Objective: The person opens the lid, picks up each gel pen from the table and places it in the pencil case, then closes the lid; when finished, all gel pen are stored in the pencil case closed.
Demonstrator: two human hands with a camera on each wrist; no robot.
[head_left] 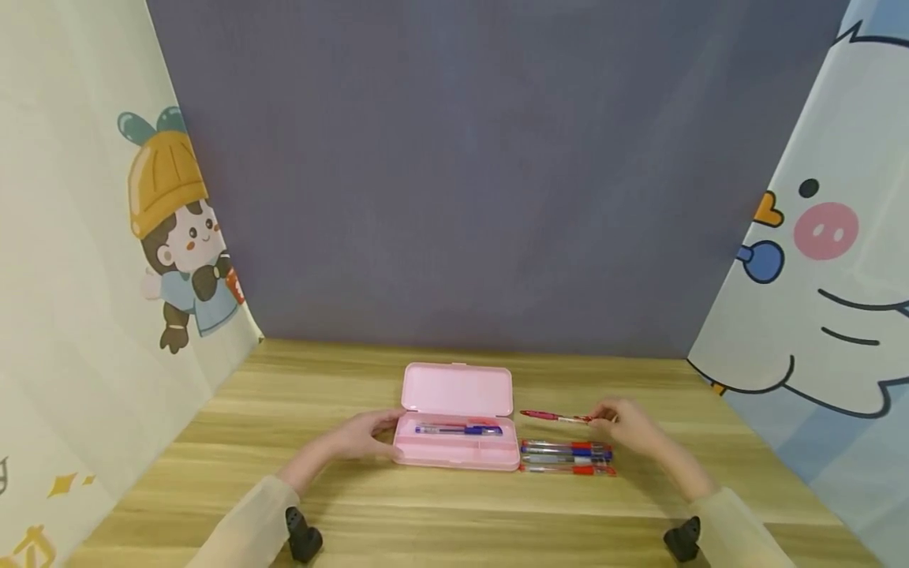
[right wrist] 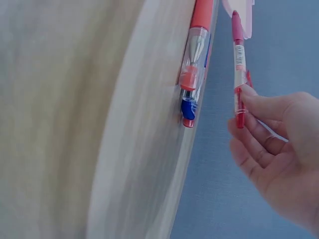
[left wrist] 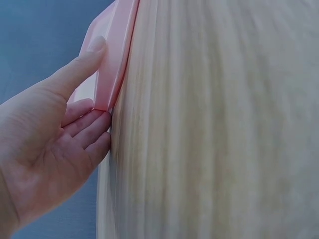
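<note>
A pink pencil case (head_left: pixel 440 457) lies on the table with its lid (head_left: pixel 458 388) folded back. Inside are a blue-capped pen (head_left: pixel 483 430) and, behind it, a red pen (head_left: pixel 484 420). My left hand (head_left: pixel 365 434) holds the case's left end, thumb (left wrist: pixel 92 52) on its wall and fingertips (left wrist: pixel 102 122) at its corner. Between thumb and fingers, my right hand (head_left: pixel 625 426) pinches a red pen (head_left: pixel 550 416) by one end; its other end points left toward the case. The right wrist view shows this pen (right wrist: pixel 239 55) with a barcode label.
Several red, blue and grey pens (head_left: pixel 568 457) lie side by side just right of the case, in front of the held pen. A grey panel (head_left: pixel 461 197) stands behind the wooden table (head_left: pixel 426 513); cartoon-printed walls (head_left: pixel 78 260) flank it.
</note>
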